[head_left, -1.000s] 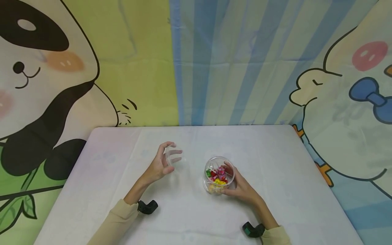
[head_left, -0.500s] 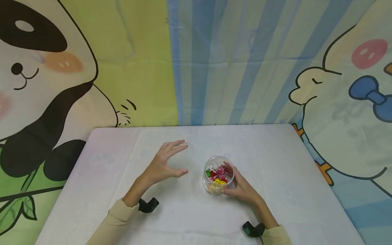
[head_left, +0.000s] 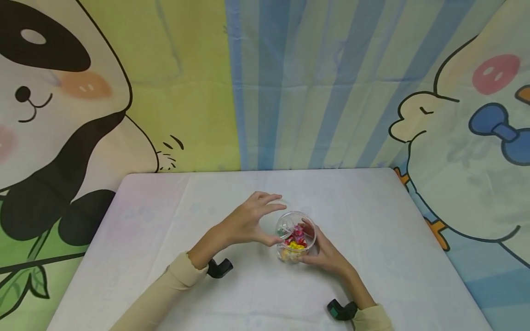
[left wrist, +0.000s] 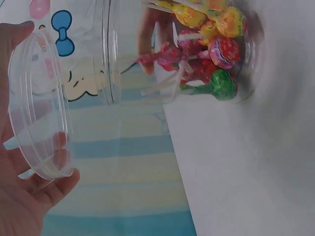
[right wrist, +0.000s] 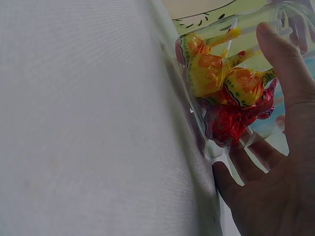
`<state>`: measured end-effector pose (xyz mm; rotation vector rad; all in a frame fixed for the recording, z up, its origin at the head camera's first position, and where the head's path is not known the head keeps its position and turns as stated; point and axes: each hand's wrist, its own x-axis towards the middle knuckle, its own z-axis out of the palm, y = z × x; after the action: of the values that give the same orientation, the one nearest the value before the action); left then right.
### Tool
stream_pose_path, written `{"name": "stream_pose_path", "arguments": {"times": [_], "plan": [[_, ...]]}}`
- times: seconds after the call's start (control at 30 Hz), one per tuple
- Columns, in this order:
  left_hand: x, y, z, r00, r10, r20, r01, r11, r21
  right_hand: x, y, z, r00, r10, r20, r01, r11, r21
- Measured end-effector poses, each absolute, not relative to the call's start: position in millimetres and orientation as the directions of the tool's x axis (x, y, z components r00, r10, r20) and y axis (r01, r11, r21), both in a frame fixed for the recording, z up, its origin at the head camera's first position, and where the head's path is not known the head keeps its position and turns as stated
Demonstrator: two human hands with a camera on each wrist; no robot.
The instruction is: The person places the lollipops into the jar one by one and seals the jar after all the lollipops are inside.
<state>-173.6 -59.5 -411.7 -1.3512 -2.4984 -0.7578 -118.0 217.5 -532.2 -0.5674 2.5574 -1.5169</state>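
A clear, round jar (left wrist: 110,59) stands upright on the table with several wrapped lollipops (left wrist: 226,51) inside, yellow, red, pink and green. My right hand (head_left: 329,255) grips the jar's right side, thumb toward me and fingers around the back. In the right wrist view, yellow and red lollipop wrappers show through the wall. My left hand (head_left: 248,223) holds a clear plastic lid (left wrist: 42,105) by its edge, between thumb and fingers. The lid is just left of and above the jar's mouth, apart from it in the left wrist view. From the head view the lid is barely visible.
A white cloth covers the table (head_left: 198,294). Behind it hangs a printed backdrop (head_left: 290,82) with cartoon animals and stripes. Each wrist wears a small black camera (head_left: 219,268).
My left hand has moved right with the lid, from well left of the jar to close by its mouth. The right hand and the jar have stayed in place.
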Motion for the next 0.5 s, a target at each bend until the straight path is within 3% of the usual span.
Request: {"name": "stream_pose_path", "arguments": {"times": [0.23, 0.5], "plan": [[-176.3, -19.7, -410.7, -0.504, 0.811, 0.297, 0.861, 0.443, 0.250, -117.0, 218.8, -531.6, -0.928, -0.366, 0.072, -0.238, 0.433, -0.869], [-174.2, -4.5, -425.3, -0.509, 0.821, 0.260, 0.859, 0.464, 0.216, -117.4, 219.6, -533.5, -0.926, -0.371, 0.072, -0.242, 0.434, -0.868]]}}
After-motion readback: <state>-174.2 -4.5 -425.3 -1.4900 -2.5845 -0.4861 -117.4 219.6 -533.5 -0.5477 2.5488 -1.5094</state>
